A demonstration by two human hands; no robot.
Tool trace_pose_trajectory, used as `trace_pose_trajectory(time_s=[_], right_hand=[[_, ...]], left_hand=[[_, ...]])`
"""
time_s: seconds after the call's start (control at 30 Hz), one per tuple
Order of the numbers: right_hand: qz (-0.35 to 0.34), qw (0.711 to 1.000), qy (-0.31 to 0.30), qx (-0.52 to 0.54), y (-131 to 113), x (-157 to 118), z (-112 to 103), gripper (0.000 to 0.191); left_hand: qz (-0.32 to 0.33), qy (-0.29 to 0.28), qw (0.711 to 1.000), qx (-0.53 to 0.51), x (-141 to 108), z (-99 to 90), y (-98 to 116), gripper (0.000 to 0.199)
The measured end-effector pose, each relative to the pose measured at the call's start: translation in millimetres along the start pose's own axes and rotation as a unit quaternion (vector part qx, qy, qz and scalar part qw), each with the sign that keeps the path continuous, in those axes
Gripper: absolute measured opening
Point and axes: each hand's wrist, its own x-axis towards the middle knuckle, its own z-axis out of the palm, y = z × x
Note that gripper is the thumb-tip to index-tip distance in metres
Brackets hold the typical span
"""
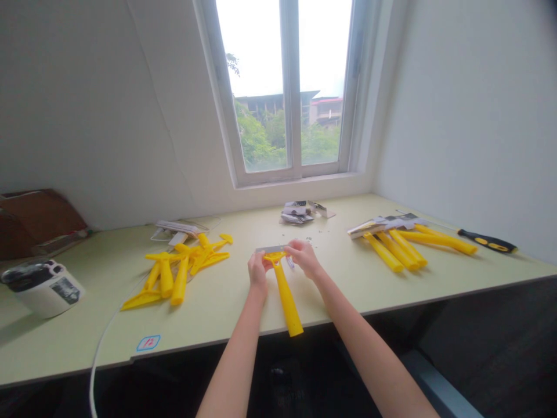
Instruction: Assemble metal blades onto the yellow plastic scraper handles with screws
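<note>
Between my two hands is a yellow-handled scraper (286,296), its handle pointing back toward me over the table's front edge. A thin grey metal blade (272,249) lies across its head. My left hand (257,270) is closed on the left end of the head. At the right end, my right hand (303,258) pinches the head and blade with thumb and fingers. A small clear or purplish piece (290,263) shows under my right fingers; its kind is unclear.
Yellow scraper handles (178,273) lie piled on the left, near a white jar (46,287) and a cable (102,337). On the right are scrapers with covered heads (394,247) and a black-yellow screwdriver (487,240). Printed packets (298,212) sit toward the window.
</note>
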Motion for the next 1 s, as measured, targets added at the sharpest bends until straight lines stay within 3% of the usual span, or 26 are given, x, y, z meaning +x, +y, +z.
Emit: trace_pose_trajectory(time_s=[0.37,1.0], right_hand=[[-0.018,0.998,0.003,-0.059,-2.2,0.3,0.2,0.019],[0.096,0.995,-0.024,-0.015,-12.2,-3.2,3.1,0.015]], left_hand=[[0.032,-0.003,0.999,0.018,-0.6,1.1,1.6,0.02],[0.052,-0.023,0.995,0.078,2.7,-0.9,-5.0,0.021]])
